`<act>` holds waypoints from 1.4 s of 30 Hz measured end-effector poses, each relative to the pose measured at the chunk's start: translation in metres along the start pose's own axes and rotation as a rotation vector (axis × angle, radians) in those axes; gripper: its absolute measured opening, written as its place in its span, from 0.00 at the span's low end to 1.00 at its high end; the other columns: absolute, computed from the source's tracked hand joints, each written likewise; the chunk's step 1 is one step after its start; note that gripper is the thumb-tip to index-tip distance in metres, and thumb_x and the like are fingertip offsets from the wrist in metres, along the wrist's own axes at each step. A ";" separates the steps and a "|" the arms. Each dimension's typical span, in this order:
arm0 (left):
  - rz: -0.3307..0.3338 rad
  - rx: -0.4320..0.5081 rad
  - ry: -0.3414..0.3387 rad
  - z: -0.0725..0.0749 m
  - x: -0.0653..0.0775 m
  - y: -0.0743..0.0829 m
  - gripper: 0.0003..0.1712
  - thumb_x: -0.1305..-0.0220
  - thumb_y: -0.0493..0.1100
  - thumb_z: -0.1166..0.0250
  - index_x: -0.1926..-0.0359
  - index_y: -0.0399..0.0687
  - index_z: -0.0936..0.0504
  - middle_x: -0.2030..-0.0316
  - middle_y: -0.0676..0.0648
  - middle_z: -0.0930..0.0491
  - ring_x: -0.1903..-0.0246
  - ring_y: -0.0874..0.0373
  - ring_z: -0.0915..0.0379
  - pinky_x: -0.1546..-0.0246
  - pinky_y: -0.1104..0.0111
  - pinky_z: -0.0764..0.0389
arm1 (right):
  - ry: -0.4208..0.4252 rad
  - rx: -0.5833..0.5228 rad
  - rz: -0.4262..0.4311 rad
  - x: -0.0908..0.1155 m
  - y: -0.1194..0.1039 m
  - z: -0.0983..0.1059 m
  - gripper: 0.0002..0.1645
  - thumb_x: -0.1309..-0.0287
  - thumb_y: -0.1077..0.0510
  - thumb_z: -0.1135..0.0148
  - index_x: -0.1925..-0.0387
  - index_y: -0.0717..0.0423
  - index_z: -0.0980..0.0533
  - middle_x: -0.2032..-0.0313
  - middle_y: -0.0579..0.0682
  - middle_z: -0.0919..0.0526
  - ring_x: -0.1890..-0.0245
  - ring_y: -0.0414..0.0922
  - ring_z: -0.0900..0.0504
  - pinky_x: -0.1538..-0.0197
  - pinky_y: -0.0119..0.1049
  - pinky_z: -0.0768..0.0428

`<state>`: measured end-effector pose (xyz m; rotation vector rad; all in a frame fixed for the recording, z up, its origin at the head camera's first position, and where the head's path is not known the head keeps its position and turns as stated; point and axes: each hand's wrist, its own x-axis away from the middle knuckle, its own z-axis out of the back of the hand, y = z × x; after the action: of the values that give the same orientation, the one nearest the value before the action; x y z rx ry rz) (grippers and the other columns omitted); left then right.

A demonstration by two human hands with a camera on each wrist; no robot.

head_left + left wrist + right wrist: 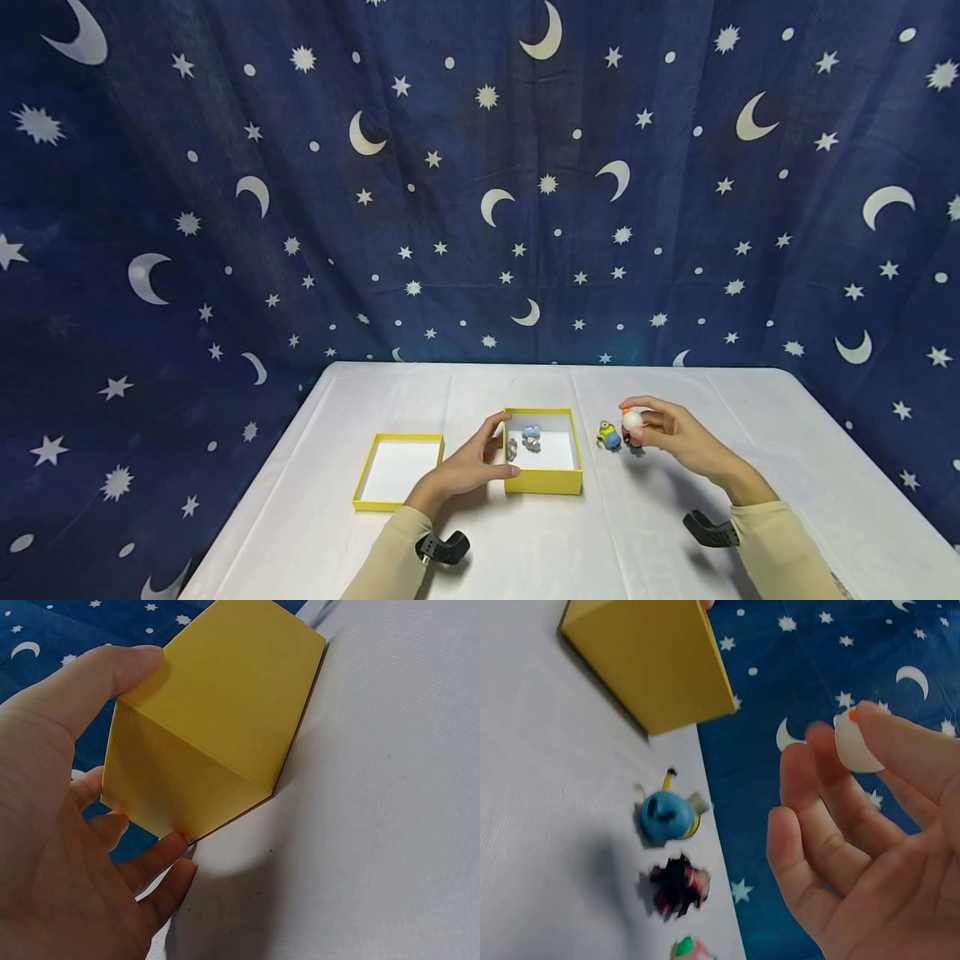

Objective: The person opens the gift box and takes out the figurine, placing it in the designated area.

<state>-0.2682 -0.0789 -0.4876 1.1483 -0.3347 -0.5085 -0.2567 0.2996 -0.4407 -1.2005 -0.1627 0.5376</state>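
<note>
Right hand (670,430) is pinching white toy (634,420) right of yellow box (545,482), left hand (467,467) gripping box's left side, I'm favouring light pressure

The yellow box (543,482) is open from above, but the left grip (467,468) blocks its left side.

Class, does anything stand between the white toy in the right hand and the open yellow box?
A blue-and-yellow figure is on the table between the toy and the box, then the box's right wall. Above these, nothing visible blocks the way.
</note>
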 end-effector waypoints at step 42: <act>0.012 0.000 -0.002 0.001 0.000 0.003 0.52 0.39 0.48 0.29 0.22 0.57 0.49 0.19 0.42 0.56 0.25 0.44 0.40 0.24 0.48 0.39 | 0.282 0.243 -0.076 0.035 0.055 0.045 0.24 0.33 0.67 0.39 0.40 0.74 0.33 0.51 0.72 0.17 0.60 0.26 0.18 0.62 0.32 0.15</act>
<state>-0.2680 -0.0790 -0.4848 1.1447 -0.3433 -0.4987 -0.2618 0.3685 -0.4804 -1.0159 0.0948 0.3066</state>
